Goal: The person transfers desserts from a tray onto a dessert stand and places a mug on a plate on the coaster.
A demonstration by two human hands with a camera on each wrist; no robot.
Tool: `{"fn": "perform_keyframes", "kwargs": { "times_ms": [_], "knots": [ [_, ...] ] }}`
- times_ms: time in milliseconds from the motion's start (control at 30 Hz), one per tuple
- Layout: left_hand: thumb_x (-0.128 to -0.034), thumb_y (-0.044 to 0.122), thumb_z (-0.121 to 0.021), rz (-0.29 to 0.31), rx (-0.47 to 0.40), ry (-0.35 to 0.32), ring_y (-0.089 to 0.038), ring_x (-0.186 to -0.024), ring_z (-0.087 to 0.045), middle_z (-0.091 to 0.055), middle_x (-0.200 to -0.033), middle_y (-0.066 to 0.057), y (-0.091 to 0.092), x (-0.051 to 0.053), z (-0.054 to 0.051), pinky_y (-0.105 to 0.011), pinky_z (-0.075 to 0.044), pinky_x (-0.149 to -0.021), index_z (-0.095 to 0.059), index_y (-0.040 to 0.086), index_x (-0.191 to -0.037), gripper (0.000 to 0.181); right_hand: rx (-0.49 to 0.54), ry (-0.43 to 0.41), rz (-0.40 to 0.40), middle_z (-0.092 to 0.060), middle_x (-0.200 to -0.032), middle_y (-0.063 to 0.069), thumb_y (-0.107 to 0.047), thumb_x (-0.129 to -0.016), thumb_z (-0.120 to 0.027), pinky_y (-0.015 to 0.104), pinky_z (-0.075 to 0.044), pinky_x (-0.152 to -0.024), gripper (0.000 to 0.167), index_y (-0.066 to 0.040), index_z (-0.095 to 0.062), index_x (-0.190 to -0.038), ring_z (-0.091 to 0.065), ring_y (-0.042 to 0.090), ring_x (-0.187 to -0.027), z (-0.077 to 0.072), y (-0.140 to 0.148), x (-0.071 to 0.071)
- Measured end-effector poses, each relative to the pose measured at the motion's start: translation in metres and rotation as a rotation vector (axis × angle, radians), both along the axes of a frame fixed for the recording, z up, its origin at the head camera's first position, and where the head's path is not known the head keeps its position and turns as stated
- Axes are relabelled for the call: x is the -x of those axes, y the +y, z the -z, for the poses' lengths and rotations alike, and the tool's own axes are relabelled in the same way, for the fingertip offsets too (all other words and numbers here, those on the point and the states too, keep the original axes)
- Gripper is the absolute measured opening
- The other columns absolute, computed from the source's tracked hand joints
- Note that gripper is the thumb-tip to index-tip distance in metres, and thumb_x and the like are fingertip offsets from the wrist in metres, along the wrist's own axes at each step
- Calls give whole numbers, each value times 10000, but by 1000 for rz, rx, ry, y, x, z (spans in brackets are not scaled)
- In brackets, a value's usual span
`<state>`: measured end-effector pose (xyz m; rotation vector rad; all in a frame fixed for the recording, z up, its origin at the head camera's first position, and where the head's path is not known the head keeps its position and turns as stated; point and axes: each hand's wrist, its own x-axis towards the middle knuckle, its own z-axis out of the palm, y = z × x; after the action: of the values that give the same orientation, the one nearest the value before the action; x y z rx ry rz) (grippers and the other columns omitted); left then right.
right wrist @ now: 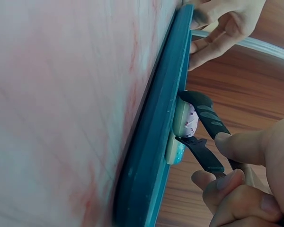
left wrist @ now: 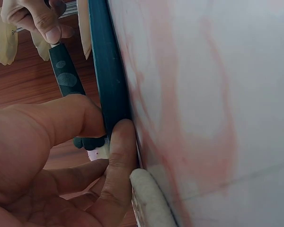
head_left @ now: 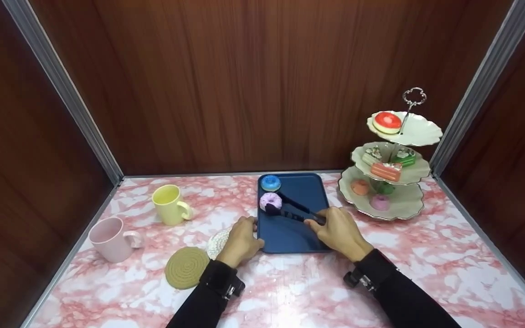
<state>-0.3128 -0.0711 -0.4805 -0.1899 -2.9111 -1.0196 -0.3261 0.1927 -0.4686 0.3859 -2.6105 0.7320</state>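
A dark blue tray [head_left: 296, 237] lies on the table and bears two toy donuts. The blue donut [head_left: 270, 182] sits in its far left corner, and the pink donut [head_left: 270, 199] is just nearer. My right hand [head_left: 342, 231] holds black tongs [right wrist: 206, 153], thumb on one arm and curled fingers on the other. The tong tips are on either side of the pink donut, which rests low against the tray. At the tray's left edge, my left hand [head_left: 242, 242] pinches the rim between thumb and finger, as the left wrist view shows.
A three-tier stand [head_left: 408, 207] with toy cakes stands at the right. To the left are a yellow mug [head_left: 167, 207] and a pink mug [head_left: 111, 243]. An olive coaster [head_left: 186, 268] and a white woven coaster [head_left: 217, 242] lie by my left hand. Wood-grain walls enclose the table.
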Motion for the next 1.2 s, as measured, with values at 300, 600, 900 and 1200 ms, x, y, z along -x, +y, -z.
{"fn": "perform_keyframes", "kwargs": {
  "times_ms": [300,600,900,1200],
  "knots": [
    [-642,123,-699,-8,-5,-9,-172,-899,-506,-552,-1015,-56,-1,-3,3,-333,-447,-844,-545,45,-1225,608,26,15,4,-472,-434,-155,-498,-734,-699,255,-305,-366,253,-270,-650,-638,-423,31,-403,-2,5,-7],
    [-655,124,-699,-7,-15,-17,-178,-917,-511,-551,-1046,-65,2,-4,3,-339,-447,-861,-541,56,-1226,596,25,78,-2,-452,-419,-170,-470,-747,-701,243,-290,-374,238,-257,-663,-649,-407,9,-395,-12,14,-12],
    [-649,125,-682,13,-14,10,-183,-931,-519,-565,-1039,-72,1,-4,2,-338,-445,-862,-545,43,-1223,596,28,84,39,-432,-408,-153,-489,-756,-682,252,-310,-398,254,-276,-634,-627,-418,34,-403,-23,22,-19],
    [-645,127,-702,-4,-9,10,-178,-925,-525,-562,-1033,-68,1,-3,0,-331,-456,-866,-531,33,-1246,632,21,174,42,-506,-455,-148,-478,-758,-687,253,-368,-487,266,-223,-674,-685,-508,74,-493,-34,30,-22]
  ]
}}
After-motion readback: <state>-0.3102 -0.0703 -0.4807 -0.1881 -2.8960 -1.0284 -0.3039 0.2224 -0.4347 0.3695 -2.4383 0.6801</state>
